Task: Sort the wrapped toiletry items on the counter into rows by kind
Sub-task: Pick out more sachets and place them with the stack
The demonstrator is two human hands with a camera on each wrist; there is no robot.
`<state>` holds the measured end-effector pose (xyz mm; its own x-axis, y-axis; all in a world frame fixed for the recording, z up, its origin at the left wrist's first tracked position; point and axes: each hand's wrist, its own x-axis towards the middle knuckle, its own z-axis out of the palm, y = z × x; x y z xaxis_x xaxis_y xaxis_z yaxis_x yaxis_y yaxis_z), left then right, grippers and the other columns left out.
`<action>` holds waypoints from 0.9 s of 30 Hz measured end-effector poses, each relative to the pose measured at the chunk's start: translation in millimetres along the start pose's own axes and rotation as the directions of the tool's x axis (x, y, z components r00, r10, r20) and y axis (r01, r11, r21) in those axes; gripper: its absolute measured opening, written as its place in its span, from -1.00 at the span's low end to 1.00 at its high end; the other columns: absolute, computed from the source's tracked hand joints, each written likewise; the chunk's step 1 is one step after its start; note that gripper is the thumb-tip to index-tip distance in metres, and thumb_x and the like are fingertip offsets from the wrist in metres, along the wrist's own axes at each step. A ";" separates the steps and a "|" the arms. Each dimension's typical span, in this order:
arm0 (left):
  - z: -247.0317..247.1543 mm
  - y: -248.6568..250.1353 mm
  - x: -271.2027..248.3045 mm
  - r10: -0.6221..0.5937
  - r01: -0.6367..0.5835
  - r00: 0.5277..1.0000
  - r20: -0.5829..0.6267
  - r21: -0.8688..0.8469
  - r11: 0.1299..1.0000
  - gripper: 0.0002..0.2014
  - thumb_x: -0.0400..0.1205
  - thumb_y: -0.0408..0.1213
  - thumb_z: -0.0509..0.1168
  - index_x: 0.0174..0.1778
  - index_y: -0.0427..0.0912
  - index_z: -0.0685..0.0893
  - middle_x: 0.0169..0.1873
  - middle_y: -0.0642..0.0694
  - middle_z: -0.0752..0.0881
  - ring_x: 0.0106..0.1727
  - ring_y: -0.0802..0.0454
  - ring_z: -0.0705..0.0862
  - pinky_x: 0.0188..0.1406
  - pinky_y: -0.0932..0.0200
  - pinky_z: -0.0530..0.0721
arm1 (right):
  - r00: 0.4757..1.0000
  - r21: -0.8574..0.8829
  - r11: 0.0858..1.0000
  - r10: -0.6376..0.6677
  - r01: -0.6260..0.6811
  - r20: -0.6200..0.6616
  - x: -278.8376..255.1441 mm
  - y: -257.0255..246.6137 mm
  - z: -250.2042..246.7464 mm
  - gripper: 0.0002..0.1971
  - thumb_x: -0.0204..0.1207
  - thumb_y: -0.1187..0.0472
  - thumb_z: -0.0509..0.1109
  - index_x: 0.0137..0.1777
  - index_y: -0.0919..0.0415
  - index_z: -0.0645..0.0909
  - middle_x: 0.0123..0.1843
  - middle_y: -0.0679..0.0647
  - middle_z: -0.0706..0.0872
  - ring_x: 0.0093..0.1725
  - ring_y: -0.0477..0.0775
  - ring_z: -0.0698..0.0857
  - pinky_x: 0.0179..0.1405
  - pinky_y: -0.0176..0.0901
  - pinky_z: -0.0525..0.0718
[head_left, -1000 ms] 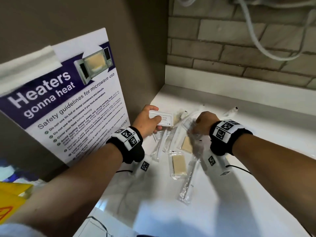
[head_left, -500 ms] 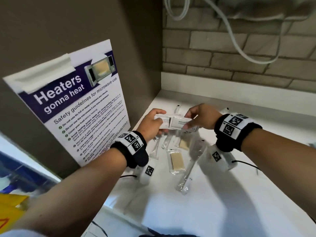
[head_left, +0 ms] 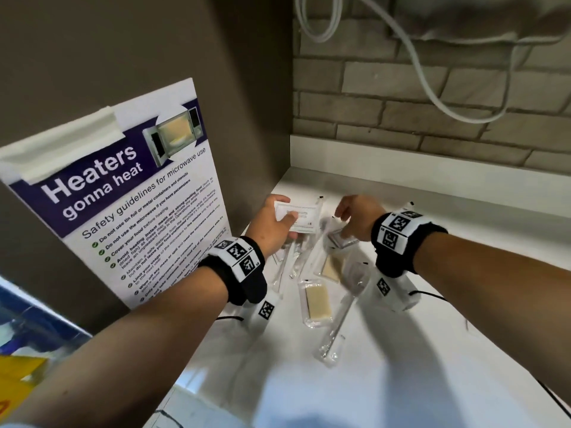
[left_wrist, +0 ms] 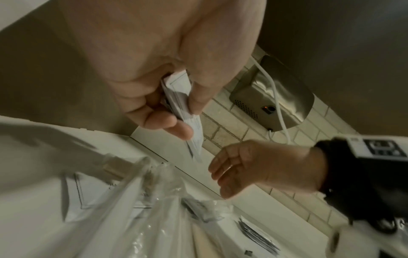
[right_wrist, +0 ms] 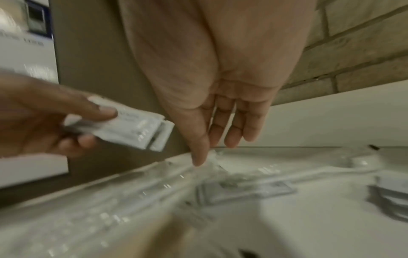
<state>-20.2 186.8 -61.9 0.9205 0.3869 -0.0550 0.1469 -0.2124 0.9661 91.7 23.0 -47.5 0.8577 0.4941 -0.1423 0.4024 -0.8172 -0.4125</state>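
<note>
Bare forearms; each wrist wears a black band point(head_left: 247, 282) with white square-coded marker plates point(head_left: 398, 230) and thin black cables.

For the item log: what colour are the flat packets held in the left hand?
White with small dark print, clearest in the head view: packets, left hand.

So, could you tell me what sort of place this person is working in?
Probably a shared pantry or washroom corner in a workplace: a microwave safety poster is taped to the side wall, a white counter meets a brick-tiled wall, and a steel wall-mounted unit resembles a hand dryer.
</note>
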 end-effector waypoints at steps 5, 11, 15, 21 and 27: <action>-5.7 -4.9 16.5 -0.007 0.007 0.999 -0.040 -0.004 1.000 -0.55 0.69 -0.33 0.30 0.44 0.06 0.34 0.17 -0.17 0.69 -0.36 0.04 0.79 -0.31 0.07 0.76 | 0.996 -0.258 0.962 -0.079 0.089 0.047 6.0 19.2 12.7 -0.66 0.48 0.38 0.40 0.18 0.00 0.66 0.26 0.08 0.67 0.18 0.12 0.65 0.01 -0.18 0.56; -2.7 -2.4 27.0 0.011 -0.012 0.998 -0.055 -0.017 1.000 -0.59 0.71 -0.31 0.27 0.43 0.11 0.41 0.25 -0.19 0.66 -0.38 0.14 0.76 -0.40 0.16 0.69 | 0.977 -0.339 0.932 -0.058 0.127 0.207 16.8 13.3 25.2 -0.42 0.48 0.13 0.47 0.49 0.11 0.42 0.39 0.12 0.59 0.35 0.19 0.61 0.31 -0.05 0.57; 3.5 -2.1 26.9 0.020 -0.020 0.998 -0.063 -0.009 1.000 -0.69 0.72 -0.33 0.24 0.37 0.00 0.48 0.15 -0.17 0.71 -0.42 0.16 0.73 -0.28 0.08 0.72 | 0.975 -0.392 0.908 -0.064 0.145 0.211 23.3 11.4 32.6 -0.42 0.22 0.17 0.64 0.24 0.01 0.52 0.20 0.00 0.65 0.13 0.12 0.70 0.14 -0.06 0.68; 3.9 -8.5 27.6 0.029 -0.036 0.991 -0.128 -0.054 0.998 -0.76 0.72 -0.39 0.21 0.23 0.02 0.49 0.07 -0.20 0.73 -0.47 0.20 0.71 -0.52 0.23 0.63 | 0.970 -0.315 0.931 -0.120 0.184 0.212 18.8 11.3 30.5 -0.71 0.33 0.17 0.54 0.06 0.09 0.65 0.06 0.08 0.62 0.04 0.17 0.68 -0.09 -0.16 0.56; -9.7 -10.2 27.4 -0.010 0.010 0.989 -0.145 -0.007 1.000 -0.73 0.72 -0.42 0.15 0.29 -0.04 0.47 0.07 -0.20 0.71 -0.43 0.11 0.71 -0.54 0.26 0.61 | 0.965 -0.219 0.944 -0.218 0.246 0.144 10.1 2.8 21.3 -0.43 0.22 0.03 0.60 0.22 0.12 0.56 0.08 0.05 0.54 0.02 0.17 0.66 0.04 -0.03 0.69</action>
<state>0.0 208.2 -70.8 0.8567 0.5150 -0.0279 0.1532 -0.2026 0.9672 94.7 32.0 -69.3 0.6937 0.6982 -0.1770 0.6614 -0.7148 -0.2271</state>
